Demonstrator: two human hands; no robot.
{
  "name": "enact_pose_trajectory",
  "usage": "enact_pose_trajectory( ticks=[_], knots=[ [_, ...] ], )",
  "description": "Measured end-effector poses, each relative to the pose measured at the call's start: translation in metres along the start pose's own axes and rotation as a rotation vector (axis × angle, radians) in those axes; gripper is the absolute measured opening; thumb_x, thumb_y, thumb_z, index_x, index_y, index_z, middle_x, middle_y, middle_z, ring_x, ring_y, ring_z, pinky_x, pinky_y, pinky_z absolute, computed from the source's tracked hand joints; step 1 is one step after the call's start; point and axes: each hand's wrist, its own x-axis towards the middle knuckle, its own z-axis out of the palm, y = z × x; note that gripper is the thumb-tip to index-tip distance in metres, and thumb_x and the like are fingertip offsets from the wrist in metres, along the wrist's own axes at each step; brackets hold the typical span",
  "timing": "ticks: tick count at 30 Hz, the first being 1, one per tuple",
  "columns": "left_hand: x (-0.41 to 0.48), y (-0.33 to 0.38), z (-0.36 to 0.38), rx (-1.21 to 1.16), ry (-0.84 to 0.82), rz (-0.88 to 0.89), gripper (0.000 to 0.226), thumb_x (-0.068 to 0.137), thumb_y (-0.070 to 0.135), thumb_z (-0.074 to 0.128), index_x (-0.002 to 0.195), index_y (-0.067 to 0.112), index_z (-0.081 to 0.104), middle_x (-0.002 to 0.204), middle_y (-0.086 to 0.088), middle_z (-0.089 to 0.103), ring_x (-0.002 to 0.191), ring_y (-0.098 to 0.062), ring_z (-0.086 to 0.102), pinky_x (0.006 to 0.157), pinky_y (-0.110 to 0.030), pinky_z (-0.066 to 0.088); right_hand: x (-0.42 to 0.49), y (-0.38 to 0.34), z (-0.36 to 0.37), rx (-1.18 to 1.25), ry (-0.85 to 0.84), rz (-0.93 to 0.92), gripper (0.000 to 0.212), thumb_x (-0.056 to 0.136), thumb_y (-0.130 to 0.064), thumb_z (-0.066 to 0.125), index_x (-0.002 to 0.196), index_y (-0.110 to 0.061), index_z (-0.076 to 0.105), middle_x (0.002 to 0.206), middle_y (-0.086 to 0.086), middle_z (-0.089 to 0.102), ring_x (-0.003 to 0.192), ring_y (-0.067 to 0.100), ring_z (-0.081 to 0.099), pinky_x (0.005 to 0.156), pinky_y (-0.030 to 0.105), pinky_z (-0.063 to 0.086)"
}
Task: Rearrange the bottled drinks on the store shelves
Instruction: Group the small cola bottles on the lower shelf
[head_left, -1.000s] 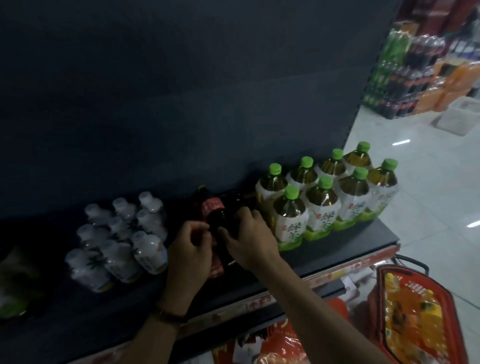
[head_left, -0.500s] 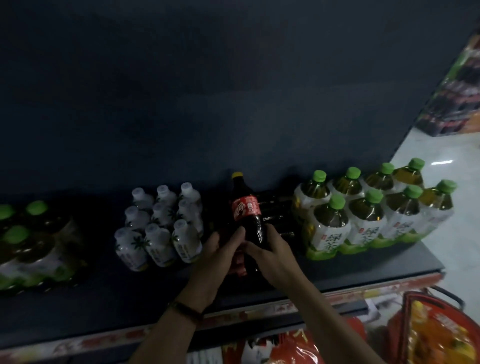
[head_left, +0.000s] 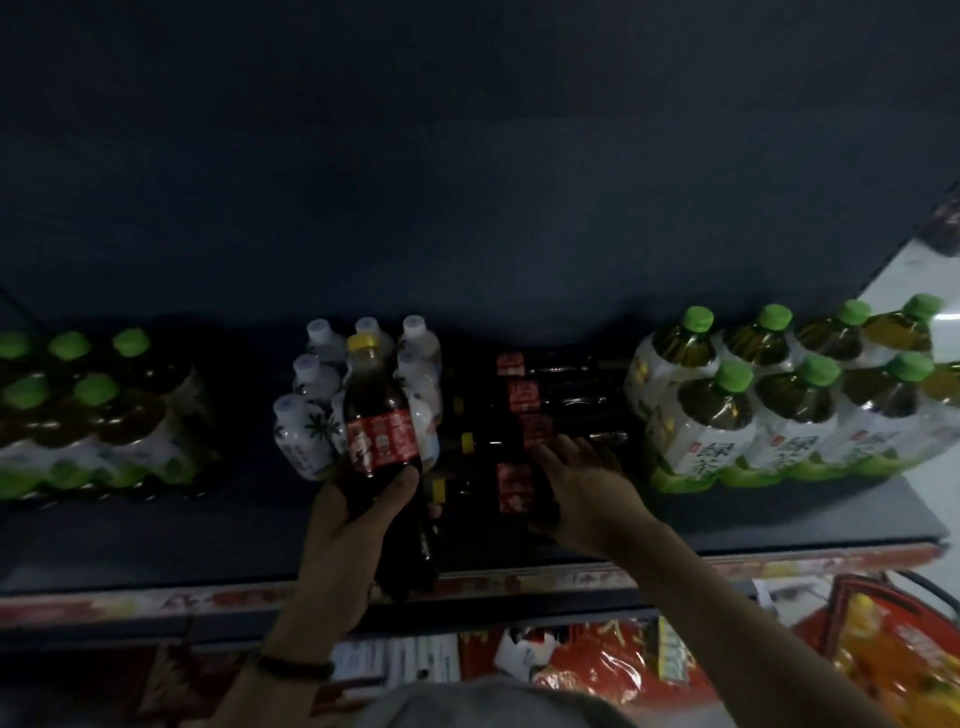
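Left fingers (head_left: 401, 480): curled round the lower body of the cola bottle (head_left: 382, 431), thumb on one side and the rest wrapped behind, just under its red label.
Left hand (head_left: 353, 519): holds that bottle upright, cap up, in front of the white bottles; a dark wristband (head_left: 296, 669) sits on the wrist.
Cola bottle: dark drink, yellow cap (head_left: 362, 341). Its base shows over the shelf's front edge, and I cannot tell whether it touches the shelf.
Right fingers (head_left: 560, 451): straight and slightly spread, lying flat on the lying bottles (head_left: 522, 400), gripping nothing.
Right hand (head_left: 589, 493): palm down, resting on the near end of that group, just beside the held bottle.
Lying bottles: dark, red-labelled, on their sides in a row, yellow caps pointing left, between the white bottles and the right tea pack.
White bottles (head_left: 304, 434): small, pale-capped, grouped upright, partly hidden behind the held bottle.
Right tea pack (head_left: 779, 415): green-capped bottles in clear wrap, upright, near the right hand but apart from it.
Left tea pack (head_left: 88, 415): green-capped, wrapped, dim, well apart at the shelf's left end.
Shelf (head_left: 156, 540): dark board with a red price strip (head_left: 519, 582) along its front.
Back panel (head_left: 467, 156): plain and dark, above all the bottles.
Basket (head_left: 857, 603): red, at lower right below the shelf, holding orange packages.
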Motion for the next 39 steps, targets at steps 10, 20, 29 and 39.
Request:
enact_pose_trajectory(
  ticks=[10, 20, 29, 39],
  knots=[
    [-0.027, -0.019, -0.013, -0.080, 0.162, -0.121, 0.053, 0.081, 0.029, 0.078, 0.124, 0.000, 0.065, 0.101, -0.021, 0.077, 0.071, -0.034, 0.074, 0.063, -0.044, 0.060, -0.013, -0.012, 0.009, 0.703, -0.124, 0.094, 0.074, 0.072, -0.068, 0.082, 0.134, -0.036, 0.058, 0.118, -0.014, 0.071, 0.109, 0.007, 0.069, 0.089, 0.027, 0.057],
    [-0.076, -0.032, -0.026, -0.206, 0.280, -0.159, 0.052, 0.088, 0.040, 0.076, 0.133, 0.015, 0.068, 0.115, -0.018, 0.075, 0.099, -0.034, 0.075, 0.081, -0.045, 0.061, -0.040, -0.085, -0.004, 1.531, -0.257, 0.024, 0.054, 0.088, -0.032, 0.083, 0.138, -0.024, 0.063, 0.125, -0.006, 0.077, 0.118, 0.012, 0.072, 0.095, 0.028, 0.058],
    [-0.120, -0.036, -0.118, 0.096, 0.408, -0.048, 0.051, 0.076, 0.027, 0.086, 0.122, 0.015, 0.068, 0.110, -0.014, 0.077, 0.105, -0.038, 0.075, 0.094, -0.053, 0.062, -0.064, -0.188, 0.034, 1.520, -0.431, -0.034, 0.058, 0.092, -0.043, 0.079, 0.144, -0.035, 0.054, 0.126, -0.007, 0.075, 0.118, 0.016, 0.072, 0.100, 0.039, 0.059],
    [-0.149, -0.072, -0.330, 0.265, 0.338, -0.078, 0.045, 0.082, 0.041, 0.076, 0.123, 0.023, 0.068, 0.106, 0.001, 0.080, 0.099, -0.015, 0.078, 0.088, -0.034, 0.065, -0.049, -0.386, 0.120, 1.279, -0.405, 0.032, 0.058, 0.090, -0.036, 0.081, 0.141, -0.032, 0.054, 0.124, -0.009, 0.073, 0.115, 0.008, 0.070, 0.103, 0.037, 0.056]
  ],
)
